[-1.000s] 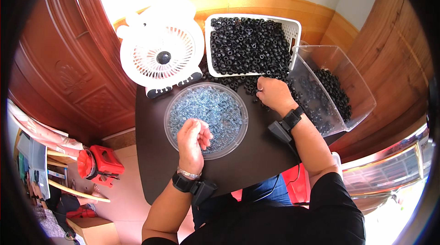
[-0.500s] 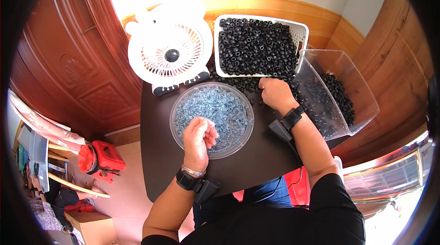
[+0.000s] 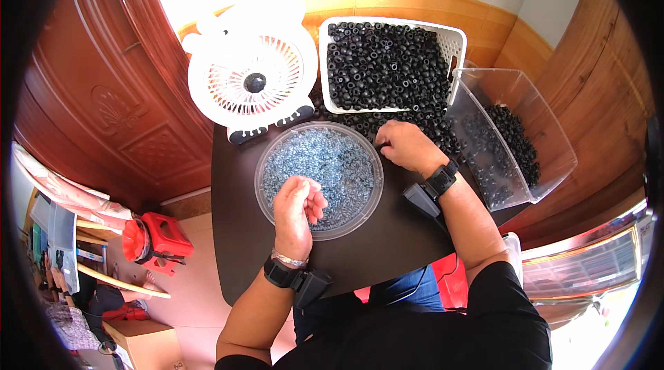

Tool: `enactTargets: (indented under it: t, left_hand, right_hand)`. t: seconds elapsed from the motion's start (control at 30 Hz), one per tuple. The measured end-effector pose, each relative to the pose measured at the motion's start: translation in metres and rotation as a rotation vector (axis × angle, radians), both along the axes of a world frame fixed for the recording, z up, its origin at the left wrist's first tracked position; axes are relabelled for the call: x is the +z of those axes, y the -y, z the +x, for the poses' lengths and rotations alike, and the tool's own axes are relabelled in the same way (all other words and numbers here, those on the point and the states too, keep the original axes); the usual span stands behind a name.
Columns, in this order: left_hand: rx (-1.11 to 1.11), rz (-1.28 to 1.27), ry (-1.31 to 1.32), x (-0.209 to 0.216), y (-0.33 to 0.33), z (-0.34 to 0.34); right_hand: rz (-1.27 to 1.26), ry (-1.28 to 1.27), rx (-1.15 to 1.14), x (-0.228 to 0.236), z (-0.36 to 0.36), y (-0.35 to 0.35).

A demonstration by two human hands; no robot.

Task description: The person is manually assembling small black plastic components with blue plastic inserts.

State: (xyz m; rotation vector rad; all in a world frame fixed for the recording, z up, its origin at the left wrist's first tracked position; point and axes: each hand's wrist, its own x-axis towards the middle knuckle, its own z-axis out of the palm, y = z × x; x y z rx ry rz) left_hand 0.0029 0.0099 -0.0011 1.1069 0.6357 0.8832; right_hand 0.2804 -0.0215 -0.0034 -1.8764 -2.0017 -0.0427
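In the head view, the left hand [image 3: 297, 209] is curling its fingers above the near side of a round tub [image 3: 379, 180] of bluish clear pieces [image 3: 325, 152]; whether it is gripping anything, I cannot tell. The right hand [image 3: 413, 146] is pinching a small black piece [image 3: 382, 145] just right of the tub. More black pieces are filling a white basket [image 3: 453, 43] on the far side.

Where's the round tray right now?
Head view: round tray is toward the table's left side, in front of the fan, with the left hand over it and the right hand beside its upper-right rim.
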Motion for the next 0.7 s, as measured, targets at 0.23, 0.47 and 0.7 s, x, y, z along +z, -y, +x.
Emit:
enactTargets:
  t: [0.23,0.47,0.7]
  left_hand:
    - [-0.074,0.035,-0.072,0.0,0.0,-0.001]
    - [-0.163,-0.056,0.019,0.001,0.0,0.0]
    - [-0.193,-0.183,0.261,-0.001,-0.005,-0.005]
  right_hand:
    - [-0.068,-0.761,0.231,0.049,-0.061,0.013]
    - [0.038,-0.508,0.551,0.052,-0.105,0.005]
    - [0.218,-0.623,0.503,0.038,-0.112,0.002]
